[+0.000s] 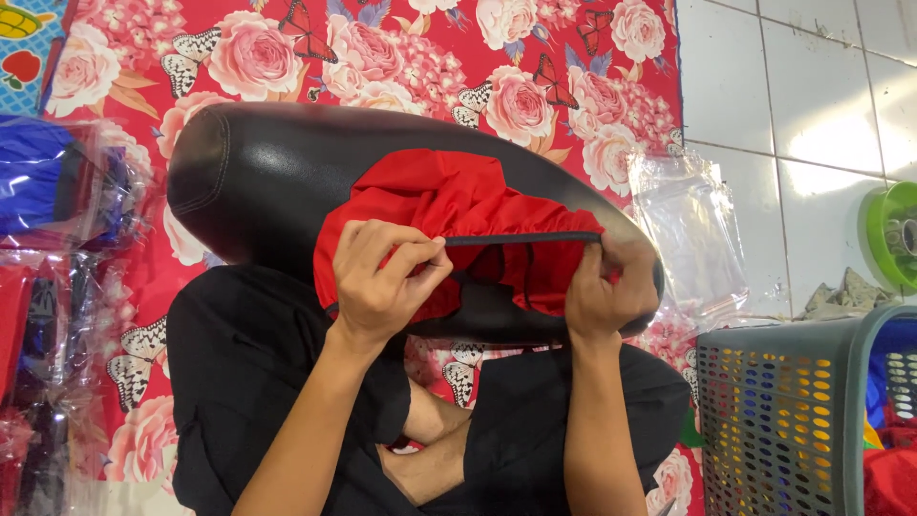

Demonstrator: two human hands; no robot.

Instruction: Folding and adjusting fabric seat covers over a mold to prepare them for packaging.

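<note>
Hands are working at the middle of the frame: the left hand (382, 282) is pinching the black elastic edge (521, 238) of a red cover (449, 205), and the right hand (602, 291) is clenching the same edge at the other end. Both are stretching it over a black seat (258, 172) lying across the person's lap. A grey basket (774, 411) is standing at lower right, clear bags (693, 234) beside it.

A floral red mat (535, 57) with butterflies covered the floor. A clear plastic bag (693, 239) lay at its right edge, on white tiles (812, 105). A grey perforated basket (778, 411) stood lower right; plastic-wrapped bundles (48, 191) lined the left.
</note>
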